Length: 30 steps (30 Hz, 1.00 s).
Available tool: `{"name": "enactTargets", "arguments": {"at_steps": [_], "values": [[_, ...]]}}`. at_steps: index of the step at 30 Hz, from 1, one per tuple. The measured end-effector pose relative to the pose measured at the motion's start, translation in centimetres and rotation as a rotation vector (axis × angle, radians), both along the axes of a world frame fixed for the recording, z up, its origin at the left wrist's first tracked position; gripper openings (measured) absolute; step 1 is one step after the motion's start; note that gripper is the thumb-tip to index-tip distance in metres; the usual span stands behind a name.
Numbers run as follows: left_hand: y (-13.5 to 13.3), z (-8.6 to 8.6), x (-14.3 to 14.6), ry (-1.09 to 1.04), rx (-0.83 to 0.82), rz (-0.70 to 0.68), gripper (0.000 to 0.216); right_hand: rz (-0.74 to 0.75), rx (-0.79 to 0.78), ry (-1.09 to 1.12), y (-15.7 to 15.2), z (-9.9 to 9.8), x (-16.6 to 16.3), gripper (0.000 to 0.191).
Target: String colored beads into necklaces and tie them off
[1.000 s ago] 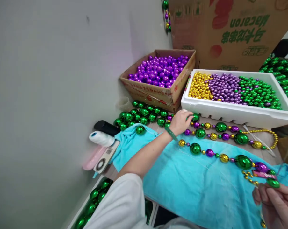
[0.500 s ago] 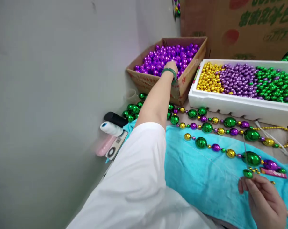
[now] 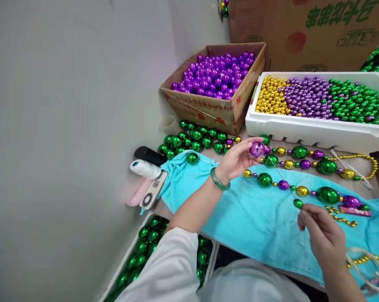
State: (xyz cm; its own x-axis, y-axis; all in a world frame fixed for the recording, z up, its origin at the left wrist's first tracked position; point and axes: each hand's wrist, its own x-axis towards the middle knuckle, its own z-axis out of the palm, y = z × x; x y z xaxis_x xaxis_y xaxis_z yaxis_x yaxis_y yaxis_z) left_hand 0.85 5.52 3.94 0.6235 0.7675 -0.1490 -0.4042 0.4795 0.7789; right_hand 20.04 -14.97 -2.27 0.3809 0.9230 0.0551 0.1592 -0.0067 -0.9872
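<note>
My left hand [image 3: 236, 161], with a green bangle at the wrist, pinches a large purple bead [image 3: 257, 148] above the turquoise towel [image 3: 255, 222]. My right hand [image 3: 318, 235] is closed on a thin needle whose tip points up at the purple bead. A small green bead [image 3: 298, 203] sits on the needle just above my fingers. Finished strands of green, purple and gold beads [image 3: 302, 163] lie across the towel and table behind my hands.
A cardboard box of large purple beads [image 3: 217, 77] stands at the back. Beside it is a white foam tray [image 3: 315, 132] with gold, purple and green beads. Loose green beads [image 3: 192, 140], thread spools [image 3: 145, 168] and a low tray of green beads [image 3: 145, 247] are at left.
My left hand has come back from the purple bead box with one large purple bead. My right hand has moved the needle up towards that bead.
</note>
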Motion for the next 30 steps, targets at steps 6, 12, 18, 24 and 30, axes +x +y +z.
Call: {"name": "enactTargets", "arguments": {"at_steps": [6,12,18,24,30], "values": [[-2.7,-2.3,-1.4,-0.021,-0.035,0.174,0.031,-0.003,0.000,-0.044,-1.1,0.2,-1.1,0.009],[-4.4,-2.4,-2.4,0.025,0.032,0.240,0.035,0.027,-0.024,-0.098,-1.5,-0.1,-1.6,0.011],[-4.6,-3.0,-3.1,0.071,0.151,0.288,0.039,0.037,-0.030,-0.151,-1.7,-0.1,-1.6,0.011],[-5.1,-3.9,-3.3,0.116,0.155,0.300,0.043,0.030,-0.049,-0.160,-2.2,-0.4,-1.4,0.012],[-5.9,-4.7,-3.4,0.065,0.064,0.310,0.042,0.052,-0.082,-0.184,-2.3,-1.0,-1.1,0.014]]}}
